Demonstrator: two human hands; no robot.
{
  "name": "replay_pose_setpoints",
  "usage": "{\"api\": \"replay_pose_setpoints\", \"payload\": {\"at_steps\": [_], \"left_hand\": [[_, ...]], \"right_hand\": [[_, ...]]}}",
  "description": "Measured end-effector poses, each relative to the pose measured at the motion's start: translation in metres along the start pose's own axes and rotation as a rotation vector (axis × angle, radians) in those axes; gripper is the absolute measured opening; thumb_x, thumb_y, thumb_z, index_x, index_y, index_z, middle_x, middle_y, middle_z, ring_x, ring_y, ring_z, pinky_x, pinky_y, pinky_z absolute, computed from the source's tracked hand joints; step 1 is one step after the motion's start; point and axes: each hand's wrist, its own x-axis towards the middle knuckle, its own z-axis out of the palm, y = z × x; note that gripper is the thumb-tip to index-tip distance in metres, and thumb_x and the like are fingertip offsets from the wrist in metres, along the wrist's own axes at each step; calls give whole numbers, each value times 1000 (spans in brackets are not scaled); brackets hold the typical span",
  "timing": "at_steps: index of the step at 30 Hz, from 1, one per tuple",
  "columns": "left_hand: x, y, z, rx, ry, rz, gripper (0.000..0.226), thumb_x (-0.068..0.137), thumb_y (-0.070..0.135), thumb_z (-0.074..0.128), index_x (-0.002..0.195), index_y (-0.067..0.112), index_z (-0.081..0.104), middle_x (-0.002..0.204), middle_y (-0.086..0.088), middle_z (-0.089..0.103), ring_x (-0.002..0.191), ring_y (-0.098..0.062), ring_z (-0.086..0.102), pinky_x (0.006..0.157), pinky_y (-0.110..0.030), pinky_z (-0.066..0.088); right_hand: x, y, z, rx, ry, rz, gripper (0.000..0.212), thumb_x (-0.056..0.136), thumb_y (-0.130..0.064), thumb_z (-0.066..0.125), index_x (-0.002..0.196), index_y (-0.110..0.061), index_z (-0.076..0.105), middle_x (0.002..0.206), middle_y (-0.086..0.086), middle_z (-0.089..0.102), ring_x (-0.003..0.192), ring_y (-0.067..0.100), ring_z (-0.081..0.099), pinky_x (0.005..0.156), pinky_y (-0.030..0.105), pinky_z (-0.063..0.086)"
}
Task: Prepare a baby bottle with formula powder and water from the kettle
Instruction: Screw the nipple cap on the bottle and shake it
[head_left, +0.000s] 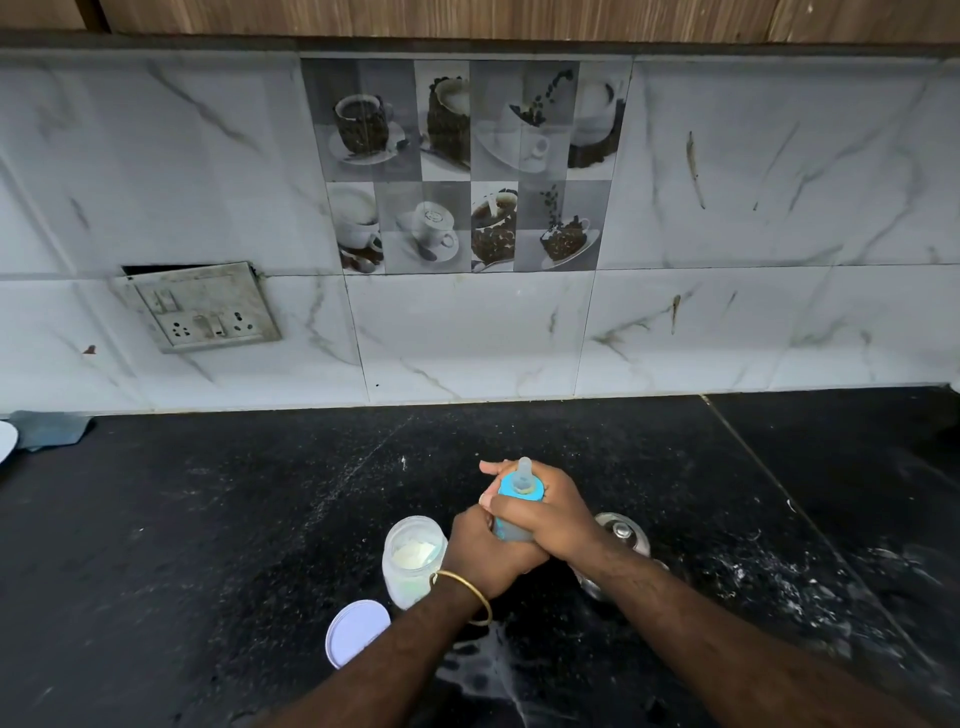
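A baby bottle (511, 525) with a blue collar (521, 491) and a clear teat stands above the black counter, held in both hands. My right hand (545, 514) grips the collar and upper body. My left hand (485, 551) grips the bottle's lower part, so most of its body is hidden. An open glass jar of white formula powder (413, 558) stands just left of my left hand. The jar's pale round lid (357, 631) lies flat on the counter in front of it. A steel kettle (621, 535) shows behind my right wrist, mostly hidden.
The black stone counter (260, 519) carries white powder smears and a wet patch at the right and near edge. A switch and socket plate (202, 306) hangs on the tiled wall at left. A blue cloth (49, 428) and a white plate edge (5, 439) lie far left.
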Motion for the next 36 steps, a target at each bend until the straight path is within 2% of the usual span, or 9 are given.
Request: {"api": "replay_pose_setpoints", "payload": {"at_steps": [6, 12, 15, 18, 20, 25, 27, 31, 36], "left_hand": [[-2, 0, 2, 54, 51, 17, 27, 65, 22, 82, 91, 23, 73, 77, 6, 76, 73, 0, 71, 58, -13, 51], [0, -1, 2, 42, 46, 1, 29, 65, 19, 81, 93, 22, 72, 78, 5, 76, 73, -1, 72, 58, -13, 51], [5, -6, 2, 32, 3, 0, 28, 65, 21, 78, 92, 24, 71, 85, 3, 77, 80, -6, 74, 70, -27, 61], [9, -6, 2, 78, -36, 27, 15, 73, 24, 74, 87, 25, 69, 84, 4, 75, 78, -5, 71, 66, -23, 57], [12, -6, 3, 113, -29, 23, 10, 76, 30, 70, 84, 26, 67, 80, 5, 73, 73, -3, 69, 61, -18, 51], [14, -5, 7, 97, 55, -3, 15, 79, 38, 69, 91, 30, 64, 84, 8, 73, 77, -7, 70, 64, -21, 53], [12, -6, 8, 18, 91, -48, 29, 79, 37, 74, 105, 30, 64, 92, 10, 73, 83, -5, 70, 69, -20, 54], [13, -12, 4, -20, 91, -95, 96, 59, 54, 74, 144, 22, 41, 120, 12, 66, 107, -6, 65, 98, -35, 54], [13, -8, 1, -32, -54, -127, 139, 45, 52, 83, 155, 18, 7, 159, -2, 31, 138, -9, 41, 115, -34, 38]], "right_hand": [[0, -2, 5, -21, 70, 44, 9, 78, -11, 81, 86, -11, 77, 118, -14, 71, 99, 6, 72, 84, 28, 59], [-3, -5, 7, -10, 94, 66, 17, 77, -17, 84, 93, -14, 77, 118, -11, 72, 97, 9, 73, 83, 25, 59], [-6, -8, 2, -93, 37, 90, 54, 67, -45, 88, 117, -34, 69, 119, -12, 70, 103, 5, 69, 93, 28, 57], [-10, -9, -6, -269, -2, 34, 107, 55, -62, 86, 147, -53, 31, 131, -13, 60, 118, 1, 59, 104, 27, 47], [-15, -9, -9, -412, 8, -64, 104, 65, -58, 83, 148, -59, 19, 136, -11, 56, 123, 3, 55, 103, 27, 45], [-24, -6, -3, -499, 65, -195, 84, 81, -50, 74, 140, -67, 16, 135, -10, 57, 117, 6, 58, 100, 29, 49], [-26, -3, -2, -536, 90, -228, 83, 82, -51, 72, 137, -70, 13, 138, -12, 55, 120, 6, 56, 101, 31, 49], [-26, 0, -3, -539, 41, -228, 86, 84, -47, 71, 133, -73, 6, 143, -13, 50, 124, 6, 55, 103, 32, 48], [-21, 4, -11, -539, 41, -222, 85, 85, -44, 71, 137, -69, 9, 141, -10, 51, 122, 2, 54, 104, 29, 47]]}}
